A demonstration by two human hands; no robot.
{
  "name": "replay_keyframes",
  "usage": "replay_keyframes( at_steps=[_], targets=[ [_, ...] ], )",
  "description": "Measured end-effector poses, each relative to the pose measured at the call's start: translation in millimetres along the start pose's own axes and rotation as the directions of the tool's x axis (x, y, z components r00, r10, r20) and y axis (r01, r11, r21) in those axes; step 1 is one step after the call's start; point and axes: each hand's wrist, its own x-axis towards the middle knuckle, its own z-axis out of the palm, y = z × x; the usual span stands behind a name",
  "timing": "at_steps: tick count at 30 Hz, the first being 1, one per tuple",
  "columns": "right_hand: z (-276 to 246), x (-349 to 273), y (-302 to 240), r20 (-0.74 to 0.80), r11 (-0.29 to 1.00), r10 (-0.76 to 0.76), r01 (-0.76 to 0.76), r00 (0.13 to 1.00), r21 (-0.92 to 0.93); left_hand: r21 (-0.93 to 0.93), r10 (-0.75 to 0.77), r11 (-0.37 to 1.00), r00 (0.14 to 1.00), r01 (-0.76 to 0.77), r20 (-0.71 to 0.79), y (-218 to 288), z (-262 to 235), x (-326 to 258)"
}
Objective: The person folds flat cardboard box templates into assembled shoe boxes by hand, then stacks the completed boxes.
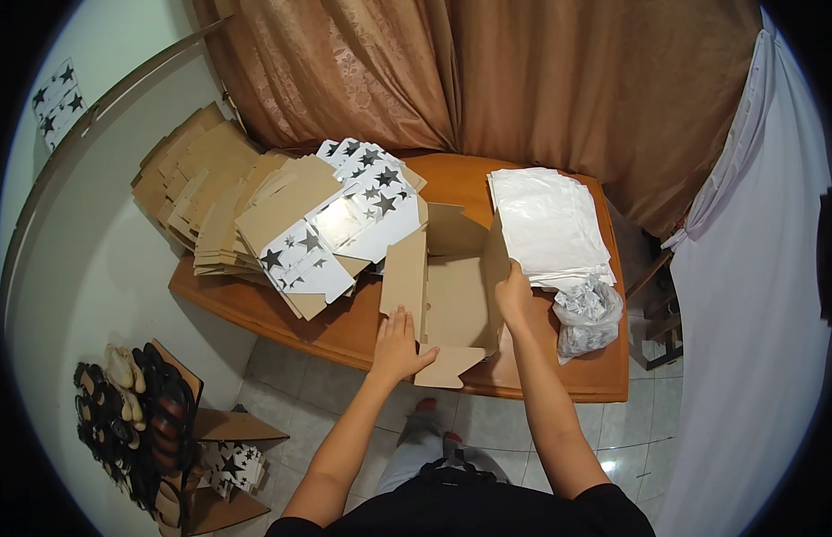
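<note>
from the head view i see a half-folded cardboard box (452,286), plain brown and matte, standing open near the front edge of the wooden table (559,380). its side walls are raised and a rounded flap lies flat over the front edge. my left hand (400,345) rests flat on the left wall and front flap, fingers spread and loose, not gripping. my right hand (512,295) is curled over the top of the right wall, fingers pinching the board.

toward the left edge lies a fanned stack of flat box blanks (228,201); some show brown backs, others a glossy white face printed with black stars. at the back right corner sits a pile of white plastic bags (550,224), smooth and slightly shiny. just in front of it, near the right edge, is a crumpled clear bag (588,313) with patterned contents i can't make out.

on the tiled floor to the left, a shoe rack (143,412) holds sandals.
</note>
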Motion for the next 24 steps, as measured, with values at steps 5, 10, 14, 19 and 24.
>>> replay_keyframes(
  at_steps=[5,10,14,19,24],
  targets=[
    [36,12,34,0.030,0.846,0.004,-0.019,1.000,0.533,-0.038,0.019,0.999,0.988,-0.014,0.155,3,9,23],
    [55,-15,37,0.003,0.913,-0.201,0.186,0.980,0.362,-0.022,0.088,0.996,0.988,-0.086,0.129,-9,18,29],
    [57,-27,27,0.089,0.967,-0.238,0.245,0.967,-0.068,-0.013,0.120,0.993,0.981,-0.119,0.151,-9,16,44],
    [71,-27,26,0.088,0.894,-0.269,0.283,0.959,-0.347,-0.043,0.166,0.986,0.979,-0.162,0.122,-11,19,52],
    [77,-23,14,0.060,0.898,-0.190,0.198,0.980,-0.394,-0.101,0.253,0.965,0.960,-0.242,0.121,-15,10,49]
  ],
)
